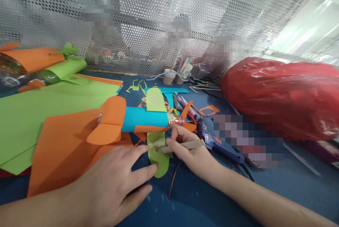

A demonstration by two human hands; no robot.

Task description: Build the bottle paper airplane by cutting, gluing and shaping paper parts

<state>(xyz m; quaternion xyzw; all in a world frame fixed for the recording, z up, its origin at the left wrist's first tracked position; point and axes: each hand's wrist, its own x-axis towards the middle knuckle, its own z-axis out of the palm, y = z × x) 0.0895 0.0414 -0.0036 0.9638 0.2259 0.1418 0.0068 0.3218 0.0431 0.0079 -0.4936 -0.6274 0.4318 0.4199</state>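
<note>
A bottle wrapped in blue and orange paper [145, 115] lies sideways in front of me, with orange paper pieces at both ends. A light green rounded paper wing [160, 165] sticks out on its near side and another green wing [155, 100] on the far side. My left hand [113, 174] is open, fingers spread, its fingertips on the near wing's left edge. My right hand [193, 151] is closed around a pale marker [194, 144], whose front end is over that wing; I cannot tell if it touches.
Green sheets [53, 110] and orange sheets [63, 135] lie left. A blue glue gun [222, 149], scissors [177, 103] and paper scraps are around the bottle. Further off are pen cups [168, 77], a red plastic bag [280, 96], two paper-covered bottles [39, 59] and a perforated metal screen [148, 15].
</note>
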